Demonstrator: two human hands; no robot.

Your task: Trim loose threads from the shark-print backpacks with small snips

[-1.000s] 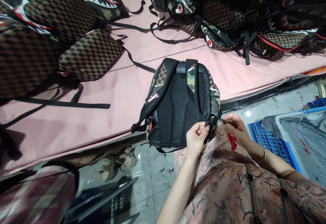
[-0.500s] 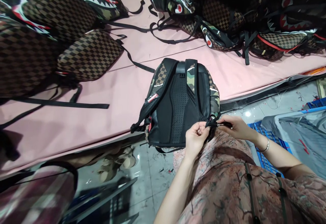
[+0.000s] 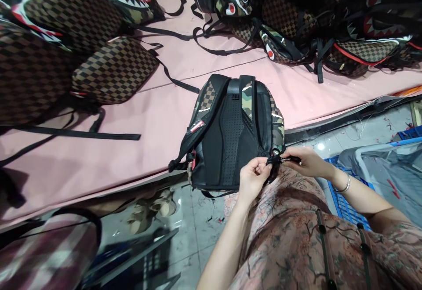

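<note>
A backpack point(image 3: 227, 140) lies with its back panel up at the front edge of the pink-covered table, its lower end overhanging toward my lap. It is black, with brown check and camouflage on its sides and straps. My left hand point(image 3: 254, 176) is closed, pinching the black strap end point(image 3: 271, 161) at the bag's lower right corner. Also closed, my right hand point(image 3: 305, 161) grips a small black-handled tool that looks like thread snips point(image 3: 292, 160). Its metal part is right beside the strap, but whether the tip touches it I cannot tell.
Several checked bags point(image 3: 115, 70) with loose straps lie on the table's left. More bags point(image 3: 290, 39) are heaped at the back right. A blue basket point(image 3: 351, 197) stands at my right. Below the table are shoes point(image 3: 150, 211); checkered cloth point(image 3: 49, 250) is at lower left.
The view has shifted very slightly. Both hands stay at the same corner of the backpack with the same grip.
</note>
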